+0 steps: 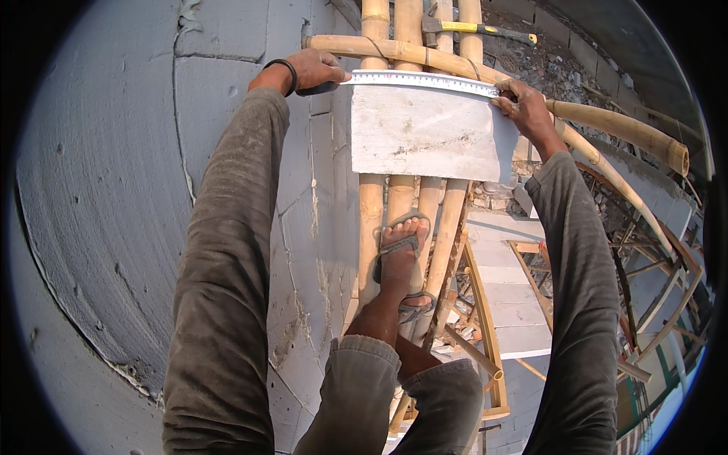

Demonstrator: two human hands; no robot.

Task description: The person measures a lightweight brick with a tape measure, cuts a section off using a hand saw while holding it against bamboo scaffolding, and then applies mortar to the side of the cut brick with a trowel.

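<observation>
A white measuring tape (425, 80) is stretched along the far edge of a pale aerated-concrete block (425, 133), which lies across bamboo poles. My left hand (312, 70), with a dark band at the wrist, is closed on the tape's left end. Something dark shows below its fingers, perhaps the tape's case; I cannot make it out fully. At the block's far right corner, my right hand (525, 108) pinches the tape's other end between thumb and fingers. The block has dark smudges on its upper face.
A hammer (485, 30) with a yellow and black handle rests on the bamboo beyond. A grey block wall (227, 106) rises on the left. My sandalled foot (402, 243) stands on the poles (371, 205). Far below right are rubble and a wooden frame (485, 318).
</observation>
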